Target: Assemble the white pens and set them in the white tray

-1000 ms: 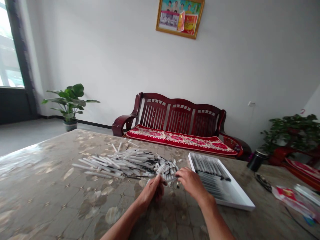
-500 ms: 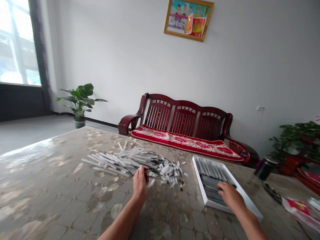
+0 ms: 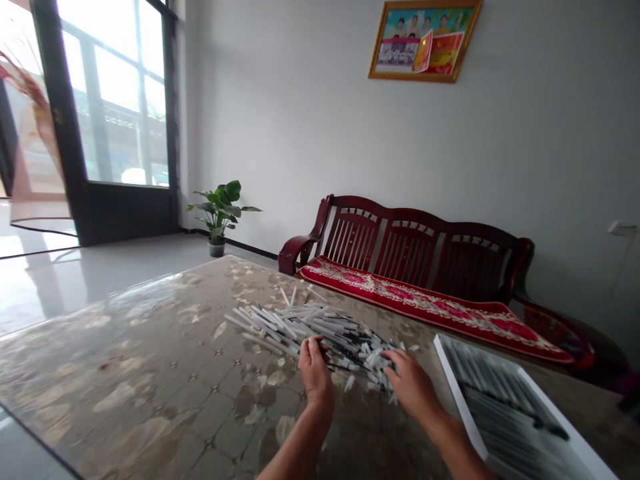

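Part of the work looked done: 2 rows of slim pen-like sticks (image 3: 505, 427) with dark ends lay side by side in the white tray (image 3: 577, 439). Much seemed left, since long whitish tubes (image 3: 280, 325) sat heaped on the table (image 3: 165, 387), short white pieces (image 3: 373, 357) scattered at the heap's right end. The left hand (image 3: 315, 373), fingers bunched together, was beside the tubes; the right hand (image 3: 413, 387), fingers slightly parted, was at the short pieces. Whether either pinched anything, I couldn't tell.
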`<state>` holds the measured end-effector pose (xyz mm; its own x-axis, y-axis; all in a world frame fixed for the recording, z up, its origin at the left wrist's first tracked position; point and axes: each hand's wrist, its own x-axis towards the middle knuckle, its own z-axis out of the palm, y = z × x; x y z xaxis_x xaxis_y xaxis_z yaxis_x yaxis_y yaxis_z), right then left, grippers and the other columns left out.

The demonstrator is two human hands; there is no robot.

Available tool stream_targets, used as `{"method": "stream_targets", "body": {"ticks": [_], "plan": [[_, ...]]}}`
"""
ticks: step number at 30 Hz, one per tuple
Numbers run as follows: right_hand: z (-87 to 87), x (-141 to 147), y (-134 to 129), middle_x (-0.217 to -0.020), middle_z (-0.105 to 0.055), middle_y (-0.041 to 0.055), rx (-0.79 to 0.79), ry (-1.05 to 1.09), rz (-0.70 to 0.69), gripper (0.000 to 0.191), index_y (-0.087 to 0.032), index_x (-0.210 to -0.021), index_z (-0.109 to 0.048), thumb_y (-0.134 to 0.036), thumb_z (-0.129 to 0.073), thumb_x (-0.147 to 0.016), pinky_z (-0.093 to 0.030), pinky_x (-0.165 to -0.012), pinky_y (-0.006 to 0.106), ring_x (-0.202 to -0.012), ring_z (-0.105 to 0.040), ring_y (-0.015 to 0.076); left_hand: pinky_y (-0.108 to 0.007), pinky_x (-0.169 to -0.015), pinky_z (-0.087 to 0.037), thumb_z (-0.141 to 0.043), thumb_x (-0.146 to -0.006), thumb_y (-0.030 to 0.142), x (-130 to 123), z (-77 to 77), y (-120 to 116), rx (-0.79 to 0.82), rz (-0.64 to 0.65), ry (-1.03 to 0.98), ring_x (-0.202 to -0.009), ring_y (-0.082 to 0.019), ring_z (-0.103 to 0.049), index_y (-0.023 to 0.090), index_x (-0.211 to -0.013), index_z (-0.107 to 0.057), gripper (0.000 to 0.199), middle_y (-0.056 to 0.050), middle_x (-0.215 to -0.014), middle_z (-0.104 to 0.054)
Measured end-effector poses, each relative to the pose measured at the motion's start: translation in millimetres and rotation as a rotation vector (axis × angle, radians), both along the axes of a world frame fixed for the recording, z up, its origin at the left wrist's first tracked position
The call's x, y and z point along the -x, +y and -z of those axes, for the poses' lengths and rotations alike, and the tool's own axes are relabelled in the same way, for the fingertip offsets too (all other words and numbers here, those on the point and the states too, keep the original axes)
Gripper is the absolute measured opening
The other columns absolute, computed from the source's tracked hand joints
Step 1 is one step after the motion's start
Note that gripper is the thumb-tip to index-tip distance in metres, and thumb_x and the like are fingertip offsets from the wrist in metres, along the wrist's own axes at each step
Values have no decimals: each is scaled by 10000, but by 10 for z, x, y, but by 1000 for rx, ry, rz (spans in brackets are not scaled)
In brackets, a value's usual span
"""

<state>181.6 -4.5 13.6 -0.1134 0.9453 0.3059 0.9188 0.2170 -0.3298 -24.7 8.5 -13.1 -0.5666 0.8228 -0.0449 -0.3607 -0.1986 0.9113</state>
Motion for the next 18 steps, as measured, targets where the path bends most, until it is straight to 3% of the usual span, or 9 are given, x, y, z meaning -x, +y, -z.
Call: {"method": "stream_targets", "body": {"ticks": [4,9,14,18], "plan": [[-3,839,469,-1342,-609,91,-12,-39,-95,491,-210,-1324,-589,-231,-549,-834,-384,-1074,343,-1256,-537,237,-329,-778,-499,-367,-922,399,344,-13,72,76,-250,75,-826,-198,-615,221,-999,-559,273,-53,-900,-622],[-90,1534,1031,-1530,-426,123,65,-132,-130,591,-187,-1460,-441,-366,-522,-903,-281,-1146,390,-1406,-381,256,-378,-952,-469,-380,-919,354,590,33,124,70,-408,98,-1077,-238,-607,228,-1118,-526,277,-103,-1122,-625],[-126,1894,1427,-1617,-263,122,207,-265,-141,624,-212,-1518,-349,-475,-415,-955,-203,-1167,464,-1484,-224,294,-400,-1039,-403,-383,-925,370,659,100,146,147,-501,312,-1233,-278,-527,223,-1193,-542,345,-139,-1226,-591],[-52,1975,1572,-1509,-462,102,251,-294,-156,537,-284,-1432,-483,-526,-364,-968,-266,-1118,503,-1407,-374,300,-447,-1091,-360,-340,-943,331,651,128,163,233,-465,402,-1315,-298,-469,216,-1276,-510,392,-171,-1312,-555]]}}
